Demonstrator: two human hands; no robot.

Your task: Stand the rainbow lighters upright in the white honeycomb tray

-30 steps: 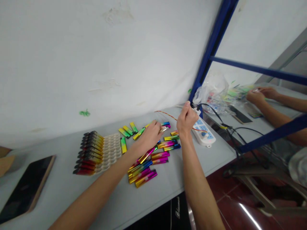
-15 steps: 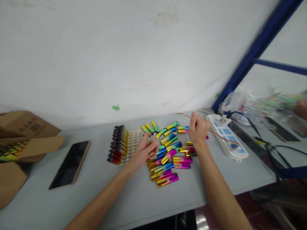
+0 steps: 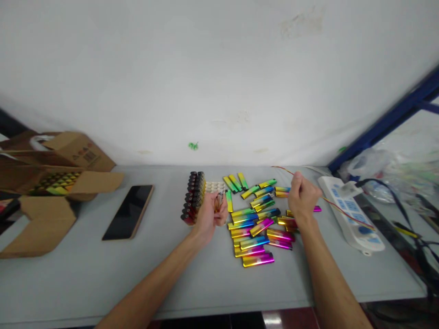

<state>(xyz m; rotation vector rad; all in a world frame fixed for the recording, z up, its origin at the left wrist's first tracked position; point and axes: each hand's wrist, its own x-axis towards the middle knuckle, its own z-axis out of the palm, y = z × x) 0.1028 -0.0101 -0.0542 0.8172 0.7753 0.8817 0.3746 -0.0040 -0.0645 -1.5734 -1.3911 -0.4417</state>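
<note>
My left hand (image 3: 210,212) is closed around a lighter (image 3: 219,199), whose metallic end shows between thumb and fingers. It is over the right part of a pale tray (image 3: 215,186) with round pockets. Upright black-tipped pieces (image 3: 195,194) with shiny coloured bodies fill the tray's left side in rows. Loose lighters (image 3: 258,259) in shiny yellow, green, blue and pink lie in a pile right of the tray. My right hand (image 3: 303,196) is a fist with the thumb on top, above the pile's right edge. A thin red-yellow wire (image 3: 338,208) runs past it; what the fist holds is hidden.
A black phone (image 3: 128,212) lies left of the tray. Beyond it stands an open cardboard box (image 3: 98,182) with more coloured pieces inside. On the right are a white power strip (image 3: 353,214) with plugs, black cables (image 3: 387,187), clear plastic bags (image 3: 366,167) and a blue frame (image 3: 384,116).
The view has turned and things appear further right, except my left hand, which has moved left over the tray with the lighter. My right hand remains a fist by the wire.
</note>
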